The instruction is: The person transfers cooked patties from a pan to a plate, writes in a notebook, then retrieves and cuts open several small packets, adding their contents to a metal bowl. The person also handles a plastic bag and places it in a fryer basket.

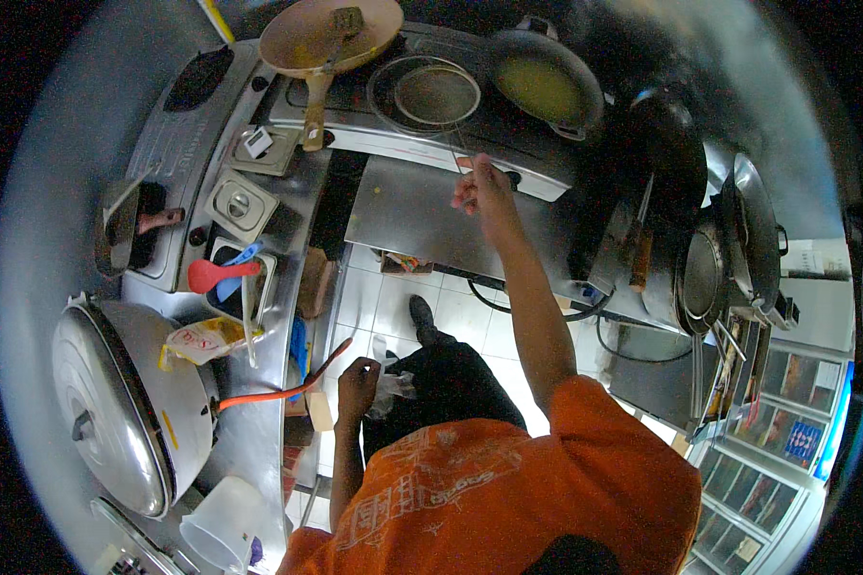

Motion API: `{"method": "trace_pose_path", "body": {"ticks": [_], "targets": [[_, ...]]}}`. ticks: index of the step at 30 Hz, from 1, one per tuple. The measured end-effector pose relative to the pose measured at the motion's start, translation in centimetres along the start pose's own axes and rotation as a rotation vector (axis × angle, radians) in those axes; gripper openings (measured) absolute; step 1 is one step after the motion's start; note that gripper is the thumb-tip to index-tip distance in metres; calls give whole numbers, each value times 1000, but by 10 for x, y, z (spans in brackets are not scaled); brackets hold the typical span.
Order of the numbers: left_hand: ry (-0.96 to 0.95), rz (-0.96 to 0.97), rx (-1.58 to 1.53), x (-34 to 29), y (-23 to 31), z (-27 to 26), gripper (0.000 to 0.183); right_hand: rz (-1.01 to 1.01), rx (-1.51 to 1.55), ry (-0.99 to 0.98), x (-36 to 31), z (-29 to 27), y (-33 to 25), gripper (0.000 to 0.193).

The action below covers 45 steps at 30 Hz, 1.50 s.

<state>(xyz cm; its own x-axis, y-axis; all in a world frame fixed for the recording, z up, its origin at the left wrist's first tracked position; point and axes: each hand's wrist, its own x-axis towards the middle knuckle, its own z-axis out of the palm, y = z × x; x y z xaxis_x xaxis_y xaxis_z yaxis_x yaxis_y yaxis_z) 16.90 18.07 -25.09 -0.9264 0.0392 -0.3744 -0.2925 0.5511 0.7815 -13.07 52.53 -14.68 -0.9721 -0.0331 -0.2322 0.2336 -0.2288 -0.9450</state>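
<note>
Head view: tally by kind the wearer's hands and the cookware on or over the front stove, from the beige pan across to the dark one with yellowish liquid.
Hands: 2 (left hand, right hand)
Pans: 2 (beige pan, dark pan)
Strainer: 1
Spatula: 1
Total: 6

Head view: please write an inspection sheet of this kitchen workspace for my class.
Surface: steel counter, one small yellow speck.
Working things: round strainer over the stove; dark pan beside it holds something yellowish.
Clutter: red scoop and yellow-white packet, at left.
Hands: right hand grips the strainer by its handle; left hand hangs low, grip unclear.
Cables: black hose below counter; orange hose beside the lidded pot.
Surroundings: white tiled floor, pans at right.
</note>
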Motion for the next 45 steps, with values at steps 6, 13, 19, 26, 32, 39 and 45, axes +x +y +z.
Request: {"method": "trace_pose_path", "body": {"ticks": [6, 13, 19, 26, 32, 39, 45], "targets": [[47, 105, 56, 7, 0, 12, 23, 269, 420, 633, 20, -124, 111, 41], [62, -146, -86, 15, 46, 13, 29, 235, 863, 201, 78, -174, 148, 24], [122, -250, -67, -13, 50, 20, 25, 152, 352, 388, 58, -145, 123, 31], [188, -328, -520, -129, -28, 69, 30, 445, -131, 50, -77, -7, 199, 24], [247, -339, -492, -251, -94, 145, 18, 595, -532, -779, -235, 142, 264, 25], [748, -585, -733, -416, -128, 213, 15, 492, -895, -1246, -382, 260, 325, 20], [1098, -847, -1110, -491, -128, 248, 15, 368, -1022, -1664, -495, 326, 397, 22]]}}
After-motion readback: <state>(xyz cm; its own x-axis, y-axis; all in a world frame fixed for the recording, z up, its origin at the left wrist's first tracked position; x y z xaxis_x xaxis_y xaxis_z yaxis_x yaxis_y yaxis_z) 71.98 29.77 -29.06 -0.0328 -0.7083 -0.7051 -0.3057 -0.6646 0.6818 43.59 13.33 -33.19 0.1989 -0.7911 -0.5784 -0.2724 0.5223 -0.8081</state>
